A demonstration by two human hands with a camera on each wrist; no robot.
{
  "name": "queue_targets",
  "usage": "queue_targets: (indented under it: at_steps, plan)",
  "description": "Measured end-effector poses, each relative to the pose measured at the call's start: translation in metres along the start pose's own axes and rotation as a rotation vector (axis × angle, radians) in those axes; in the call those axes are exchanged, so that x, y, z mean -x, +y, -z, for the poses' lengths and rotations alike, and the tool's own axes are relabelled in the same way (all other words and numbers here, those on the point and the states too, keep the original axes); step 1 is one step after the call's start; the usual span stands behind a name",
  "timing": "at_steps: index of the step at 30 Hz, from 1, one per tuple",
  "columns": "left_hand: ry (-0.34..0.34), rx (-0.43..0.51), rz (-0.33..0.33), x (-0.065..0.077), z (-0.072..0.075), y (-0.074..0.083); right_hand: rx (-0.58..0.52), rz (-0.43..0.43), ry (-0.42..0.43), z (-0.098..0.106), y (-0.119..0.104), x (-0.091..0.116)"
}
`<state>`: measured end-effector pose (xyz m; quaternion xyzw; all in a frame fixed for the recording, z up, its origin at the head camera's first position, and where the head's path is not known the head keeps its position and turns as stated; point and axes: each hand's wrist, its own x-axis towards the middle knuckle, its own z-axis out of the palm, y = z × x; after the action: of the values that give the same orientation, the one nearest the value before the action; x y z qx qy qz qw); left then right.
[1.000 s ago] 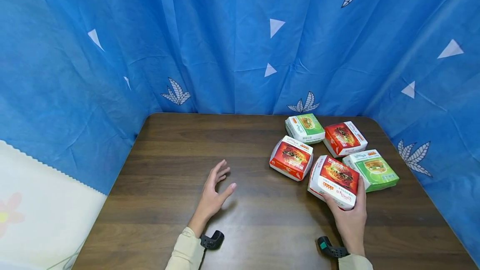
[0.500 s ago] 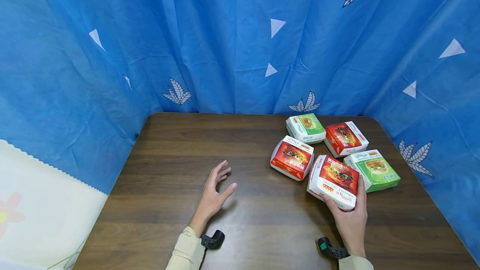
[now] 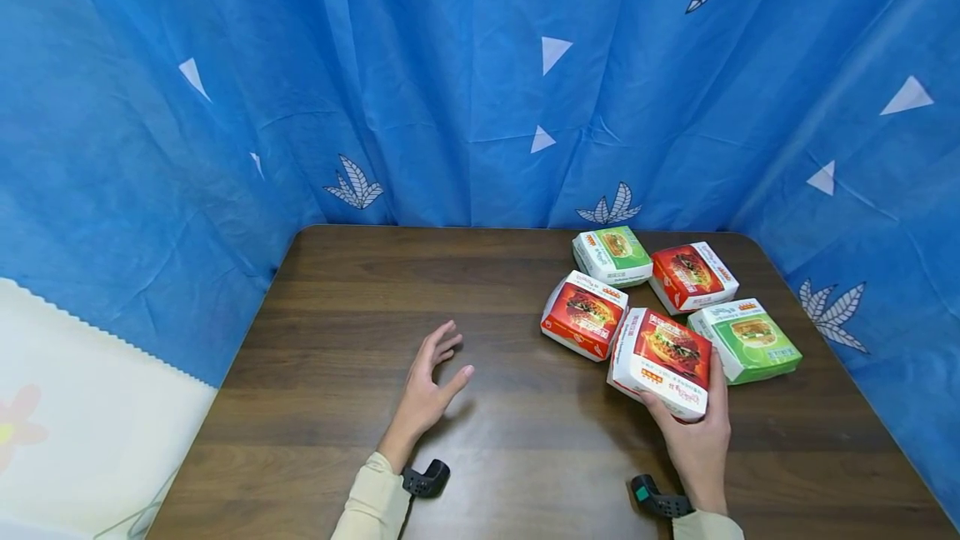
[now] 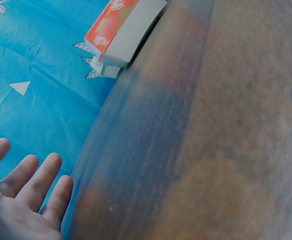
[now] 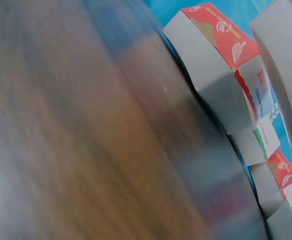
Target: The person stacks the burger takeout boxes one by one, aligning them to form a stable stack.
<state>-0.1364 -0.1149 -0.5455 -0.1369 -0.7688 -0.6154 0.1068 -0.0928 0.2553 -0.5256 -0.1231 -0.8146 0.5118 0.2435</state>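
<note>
My right hand (image 3: pixel 693 432) grips a red-and-white burger box (image 3: pixel 663 365) by its near right corner, thumb on the front side and fingers on the right. In the right wrist view this burger box (image 5: pixel 286 65) shows its plain underside, raised off the table; the hand itself is out of that view. Close behind it sits another red burger box (image 3: pixel 585 315), and a green burger box (image 3: pixel 750 340) lies to its right. Over the table's middle, my left hand (image 3: pixel 427 394) is held with fingers spread and nothing in it. Its relaxed fingers (image 4: pixel 38 185) show in the left wrist view.
Farther back on the brown wooden table (image 3: pixel 375 290) are a second green burger box (image 3: pixel 611 257) and a red one (image 3: pixel 692 276). A blue patterned curtain (image 3: pixel 450 90) hangs along the back and sides. Each wrist wears a black band (image 3: pixel 426 480).
The held burger box has shifted slightly left with my right hand and tilted a little, over the last half second. My left hand and the other boxes stay put.
</note>
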Motion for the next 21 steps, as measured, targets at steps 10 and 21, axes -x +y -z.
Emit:
queue_targets:
  at_steps: [10,21]
  plan:
    - [0.008,0.006,-0.026,-0.001,-0.001,-0.001,-0.02,0.01,-0.01,-0.005,-0.007,0.004]
    - [-0.006,-0.01,-0.002,0.001,0.0,0.001,-0.039,0.066,-0.002,-0.013,-0.011,0.011]
